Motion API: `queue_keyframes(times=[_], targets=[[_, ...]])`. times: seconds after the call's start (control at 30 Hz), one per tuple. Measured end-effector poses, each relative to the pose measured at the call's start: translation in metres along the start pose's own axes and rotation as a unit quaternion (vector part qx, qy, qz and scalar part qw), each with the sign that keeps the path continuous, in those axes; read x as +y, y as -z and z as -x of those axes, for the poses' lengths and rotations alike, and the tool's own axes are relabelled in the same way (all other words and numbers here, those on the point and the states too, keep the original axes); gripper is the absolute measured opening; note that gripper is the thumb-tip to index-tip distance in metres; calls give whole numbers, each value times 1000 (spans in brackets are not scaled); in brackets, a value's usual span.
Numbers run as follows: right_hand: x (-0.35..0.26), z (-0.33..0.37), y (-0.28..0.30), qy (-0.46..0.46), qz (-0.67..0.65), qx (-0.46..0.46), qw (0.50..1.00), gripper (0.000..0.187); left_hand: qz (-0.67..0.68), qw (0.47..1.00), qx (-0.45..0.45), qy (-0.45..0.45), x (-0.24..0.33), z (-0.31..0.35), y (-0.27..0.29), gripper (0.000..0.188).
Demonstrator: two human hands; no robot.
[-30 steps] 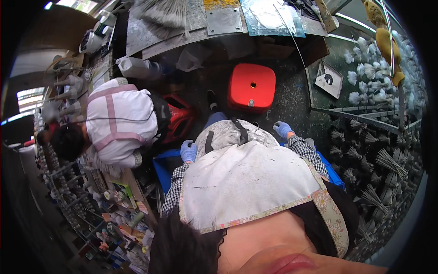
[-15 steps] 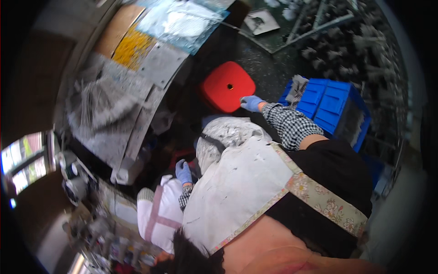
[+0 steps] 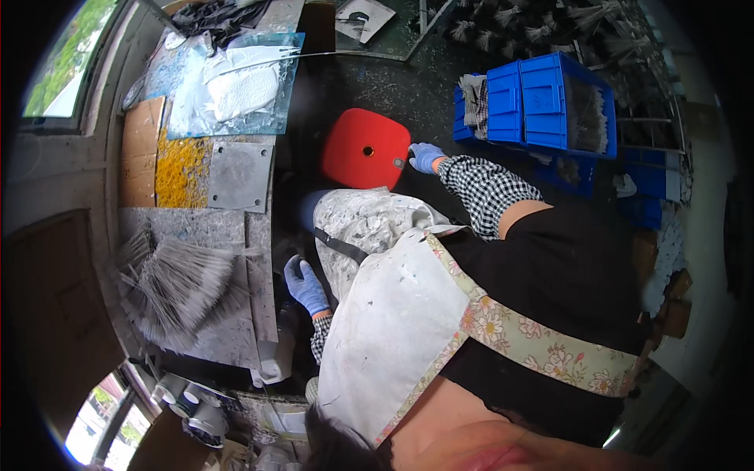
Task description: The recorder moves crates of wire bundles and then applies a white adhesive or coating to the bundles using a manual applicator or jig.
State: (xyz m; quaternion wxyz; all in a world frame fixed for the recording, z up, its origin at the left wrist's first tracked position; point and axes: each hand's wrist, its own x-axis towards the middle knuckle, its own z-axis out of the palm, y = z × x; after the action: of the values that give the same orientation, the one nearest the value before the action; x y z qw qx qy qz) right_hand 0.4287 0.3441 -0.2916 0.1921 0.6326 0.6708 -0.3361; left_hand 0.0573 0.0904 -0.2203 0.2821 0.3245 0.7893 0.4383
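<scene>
A red square stool (image 3: 353, 161) with rounded corners and a hole in its seat stands ahead of me. My right hand (image 3: 426, 157), in a light blue glove, is at the stool's right edge with its fingers bent against the rim. A small greyish round spot shows on the seat by the fingertips; I cannot make out what it is. My left hand (image 3: 307, 287), gloved alike, hovers beside the bench edge, thumb and fingers apart and nothing in it. Between the hands lies my stained white apron (image 3: 377, 306).
Along the left, a workbench (image 3: 261, 235) carries a fan of grey bristle bundles (image 3: 184, 279), yellow bits (image 3: 181, 177), a grey metal plate (image 3: 238, 174) and white material (image 3: 243, 90) on a bluish sheet. Blue crates (image 3: 503, 98) with bristles stand at the right. Bristle bundles (image 3: 538, 31) fill a rack behind.
The view has turned, bringing more of the bench and window into sight. My right hand stays at the stool's edge. The co-worker in white at lower left is now mostly out of view.
</scene>
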Motion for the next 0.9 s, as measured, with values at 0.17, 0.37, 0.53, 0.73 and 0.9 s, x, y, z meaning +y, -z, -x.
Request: queue_keyframes(times=[0.17,0.37,0.53,0.73,0.9], targets=[[-36,-77,14,-50,21,65,996,49,19,999,38,-31,10,-70,-14,20],[-59,-191,-17,-206,-87,7,975,62,-164,969,-23,-181,39,-196,-53,19],[-25,-188,27,-207,-91,-50,973,62,-273,912,-64,-298,91,-234,-106,17],[2,-218,1,-69,10,-134,989,60,-314,898,-69,-301,71,-248,-111,15],[44,-224,19,-12,0,-234,972,57,-326,896,-60,-296,77,-250,-124,17]])
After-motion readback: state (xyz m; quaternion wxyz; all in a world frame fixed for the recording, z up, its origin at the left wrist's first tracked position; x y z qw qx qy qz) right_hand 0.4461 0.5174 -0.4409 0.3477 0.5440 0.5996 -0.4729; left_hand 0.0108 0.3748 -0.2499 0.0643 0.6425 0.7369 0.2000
